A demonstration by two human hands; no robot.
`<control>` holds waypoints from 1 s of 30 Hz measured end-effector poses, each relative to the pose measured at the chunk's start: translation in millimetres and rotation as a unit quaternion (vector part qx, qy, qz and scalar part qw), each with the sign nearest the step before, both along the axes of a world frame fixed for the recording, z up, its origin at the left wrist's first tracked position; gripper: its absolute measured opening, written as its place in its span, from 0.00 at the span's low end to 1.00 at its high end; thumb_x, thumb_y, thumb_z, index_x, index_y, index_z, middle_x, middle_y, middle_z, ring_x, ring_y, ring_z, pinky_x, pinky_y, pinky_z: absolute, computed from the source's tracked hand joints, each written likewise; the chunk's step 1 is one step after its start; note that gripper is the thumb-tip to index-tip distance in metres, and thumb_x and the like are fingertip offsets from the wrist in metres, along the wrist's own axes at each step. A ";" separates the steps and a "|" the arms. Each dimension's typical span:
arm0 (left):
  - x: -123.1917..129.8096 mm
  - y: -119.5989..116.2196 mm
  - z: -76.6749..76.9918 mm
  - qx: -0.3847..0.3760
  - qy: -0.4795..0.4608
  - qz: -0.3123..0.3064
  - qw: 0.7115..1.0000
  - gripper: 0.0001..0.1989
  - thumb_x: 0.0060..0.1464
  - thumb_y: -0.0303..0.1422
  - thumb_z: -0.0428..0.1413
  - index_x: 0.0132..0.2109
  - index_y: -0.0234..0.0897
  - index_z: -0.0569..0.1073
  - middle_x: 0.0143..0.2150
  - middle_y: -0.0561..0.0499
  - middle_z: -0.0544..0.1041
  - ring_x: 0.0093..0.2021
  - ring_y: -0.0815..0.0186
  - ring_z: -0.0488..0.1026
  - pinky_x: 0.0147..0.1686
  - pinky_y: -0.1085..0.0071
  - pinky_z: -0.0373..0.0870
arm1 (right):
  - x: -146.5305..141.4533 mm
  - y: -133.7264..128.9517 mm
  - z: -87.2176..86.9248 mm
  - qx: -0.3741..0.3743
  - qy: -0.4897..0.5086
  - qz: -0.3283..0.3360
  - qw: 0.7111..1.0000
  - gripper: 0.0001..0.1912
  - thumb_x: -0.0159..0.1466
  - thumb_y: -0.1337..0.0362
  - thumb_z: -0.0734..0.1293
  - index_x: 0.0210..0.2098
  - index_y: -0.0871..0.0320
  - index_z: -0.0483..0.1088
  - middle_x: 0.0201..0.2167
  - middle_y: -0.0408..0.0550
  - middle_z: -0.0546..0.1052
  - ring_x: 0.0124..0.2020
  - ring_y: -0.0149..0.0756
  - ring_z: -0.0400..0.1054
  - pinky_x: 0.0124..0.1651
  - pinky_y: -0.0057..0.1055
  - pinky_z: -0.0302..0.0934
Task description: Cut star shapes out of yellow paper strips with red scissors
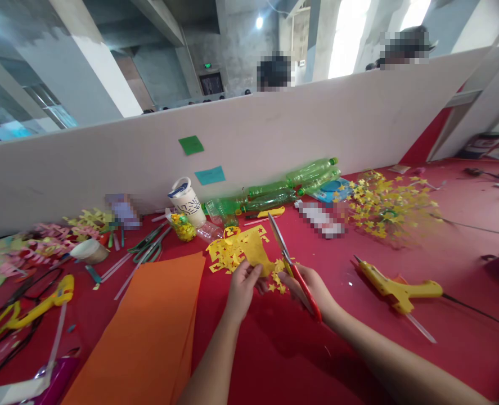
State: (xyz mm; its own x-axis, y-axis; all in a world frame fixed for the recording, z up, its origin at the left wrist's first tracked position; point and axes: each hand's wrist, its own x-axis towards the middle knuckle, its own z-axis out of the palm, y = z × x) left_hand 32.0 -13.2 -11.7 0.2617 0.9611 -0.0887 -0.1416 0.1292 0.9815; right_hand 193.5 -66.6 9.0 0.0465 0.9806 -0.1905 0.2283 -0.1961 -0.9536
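My left hand (246, 281) pinches a piece of yellow paper (256, 251) by its lower edge. In my right hand (312, 289) is a pair of scissors (282, 239) with red handles, its blades pointing up and away from me beside the paper. Small cut yellow stars (277, 280) lie on the red table between my hands. Just beyond my left hand is a heap of yellow paper scraps (224, 256), some with star-shaped holes. Part of my right fingers is hidden by the scissors' handles.
Orange paper sheets (148, 326) lie at left. A yellow glue gun (401, 286) with a cable lies at right, near a cluster of yellow stars (380, 208). Green plastic bottles (272, 198) and a white cup (188, 203) stand along the white partition (249, 135).
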 end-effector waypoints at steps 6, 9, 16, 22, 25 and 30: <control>-18.9 16.7 5.7 0.005 -0.063 0.164 0.984 0.15 0.49 0.39 0.60 0.36 0.37 0.63 0.28 0.53 0.76 0.24 0.69 0.73 0.25 0.74 0.68 | 11.9 0.5 6.5 0.023 -0.200 0.123 0.972 0.22 0.58 0.48 0.65 0.22 0.57 0.56 0.19 0.39 0.61 0.21 0.29 0.56 0.23 0.25 0.48; -24.6 19.9 6.9 0.019 -0.069 0.197 0.978 0.14 0.48 0.38 0.60 0.34 0.36 0.64 0.27 0.54 0.75 0.23 0.72 0.72 0.25 0.76 0.65 | 14.1 -1.1 8.7 0.018 -0.280 0.150 0.948 0.23 0.58 0.45 0.64 0.22 0.56 0.55 0.19 0.40 0.63 0.22 0.30 0.56 0.25 0.26 0.47; -24.8 18.3 7.6 0.038 -0.063 0.194 0.978 0.11 0.49 0.38 0.59 0.34 0.37 0.66 0.24 0.57 0.70 0.21 0.75 0.66 0.22 0.78 0.61 | 13.4 -0.7 6.6 -0.009 -0.276 0.205 0.939 0.25 0.59 0.43 0.63 0.22 0.57 0.55 0.20 0.40 0.61 0.22 0.29 0.54 0.24 0.26 0.46; -24.7 15.8 10.8 0.029 -0.064 0.168 0.983 0.13 0.49 0.40 0.59 0.32 0.37 0.65 0.23 0.58 0.69 0.19 0.76 0.64 0.19 0.79 0.58 | 11.3 -2.8 6.6 -0.021 -0.194 0.219 0.956 0.25 0.59 0.44 0.64 0.22 0.58 0.54 0.19 0.38 0.54 0.22 0.26 0.48 0.23 0.24 0.45; -23.2 14.6 13.8 0.022 -0.075 0.151 0.985 0.14 0.48 0.40 0.60 0.35 0.37 0.66 0.24 0.57 0.72 0.20 0.73 0.68 0.21 0.76 0.63 | 10.4 -3.7 9.8 -0.016 -0.166 0.213 0.963 0.25 0.60 0.44 0.62 0.22 0.58 0.54 0.19 0.38 0.55 0.21 0.26 0.49 0.21 0.23 0.44; -20.4 13.8 16.5 0.025 -0.095 0.136 0.986 0.15 0.48 0.40 0.60 0.39 0.36 0.67 0.25 0.53 0.75 0.21 0.68 0.72 0.21 0.74 0.66 | 10.7 -3.4 6.4 -0.003 -0.139 0.210 0.968 0.25 0.61 0.45 0.62 0.21 0.58 0.55 0.18 0.39 0.56 0.20 0.26 0.50 0.20 0.23 0.45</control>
